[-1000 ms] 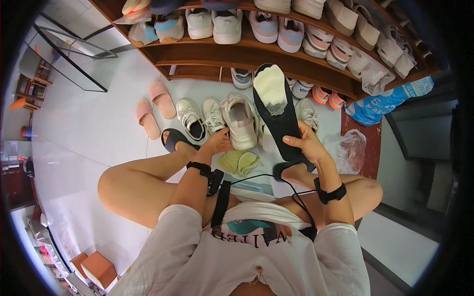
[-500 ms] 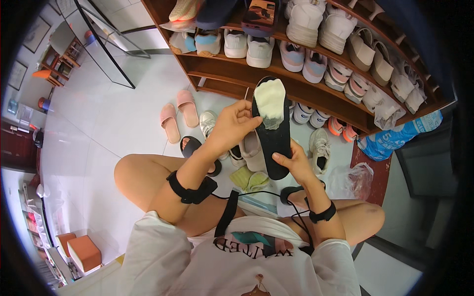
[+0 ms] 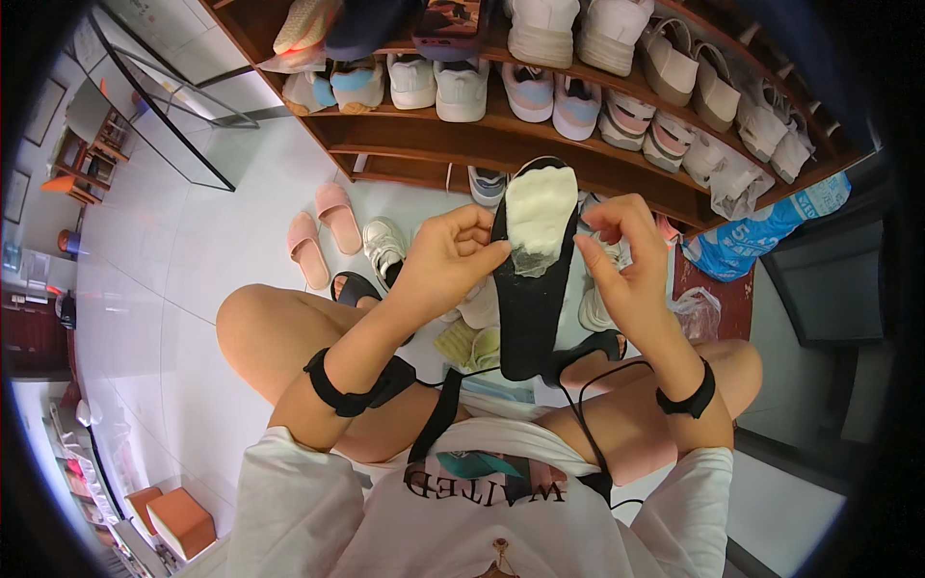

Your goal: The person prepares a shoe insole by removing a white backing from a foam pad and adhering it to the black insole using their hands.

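Observation:
A long black shoe insole (image 3: pixel 533 323) is held upright before me, with a soft white pad (image 3: pixel 541 207) on its upper half and a clear, crumpled-looking lower end to that pad. My left hand (image 3: pixel 451 260) pinches the insole's left edge beside the pad, fingers curled. On the opposite side, my right hand (image 3: pixel 628 255) has its thumb tip against the insole's right edge at the pad's height; its bent fingers reach up near the same edge. Below, a yellow-green cloth-like item (image 3: pixel 469 345) lies between my feet, partly behind the insole.
A wooden shoe rack (image 3: pixel 405 135) filled with shoes stands ahead. Pink slippers (image 3: pixel 323 231) and a white sneaker (image 3: pixel 383 246) lie on the floor to the left. A blue plastic bag (image 3: pixel 761 231) and a clear bag (image 3: pixel 696 313) sit to the right.
My right hand has let go of the insole's lower part and moved up to its right edge beside the white pad. My left hand keeps its pinch. The whole view has shifted somewhat.

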Demonstrator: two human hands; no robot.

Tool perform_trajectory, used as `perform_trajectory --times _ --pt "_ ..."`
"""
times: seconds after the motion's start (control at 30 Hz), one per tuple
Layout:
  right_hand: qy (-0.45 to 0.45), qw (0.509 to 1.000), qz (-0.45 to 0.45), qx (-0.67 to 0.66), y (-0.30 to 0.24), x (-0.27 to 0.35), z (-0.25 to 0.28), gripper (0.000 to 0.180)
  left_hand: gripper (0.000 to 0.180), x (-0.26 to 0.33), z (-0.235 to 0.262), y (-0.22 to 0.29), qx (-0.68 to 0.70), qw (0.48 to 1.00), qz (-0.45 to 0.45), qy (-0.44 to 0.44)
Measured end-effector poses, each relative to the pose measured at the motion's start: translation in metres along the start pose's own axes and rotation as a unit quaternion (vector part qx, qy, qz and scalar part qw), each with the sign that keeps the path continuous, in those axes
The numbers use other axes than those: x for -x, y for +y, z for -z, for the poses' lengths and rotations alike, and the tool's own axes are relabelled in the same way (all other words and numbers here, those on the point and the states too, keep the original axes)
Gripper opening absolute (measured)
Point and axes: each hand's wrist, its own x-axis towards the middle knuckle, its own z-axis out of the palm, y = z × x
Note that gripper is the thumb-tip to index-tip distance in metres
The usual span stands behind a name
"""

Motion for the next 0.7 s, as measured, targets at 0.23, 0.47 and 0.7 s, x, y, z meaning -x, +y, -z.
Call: perform_trajectory --times 0.23,0.47,0.7 --pt "-0.081 0.986 0.121 0.085 0.006 0.004 -0.003 0.019 0.015 -0.01 -0.014 0.003 0.048 0.999 -0.012 -0.017" --pt "-0.077 0.952 0.215 0.205 0.017 0.005 -0.005 0.022 0.013 -0.022 -0.026 0.002 0.06 0.998 -0.015 0.005" --pt "-0.075 0.911 0.235 0.331 0.014 0.01 -0.011 0.013 0.012 -0.028 -0.038 0.0 0.044 0.999 0.004 0.031"
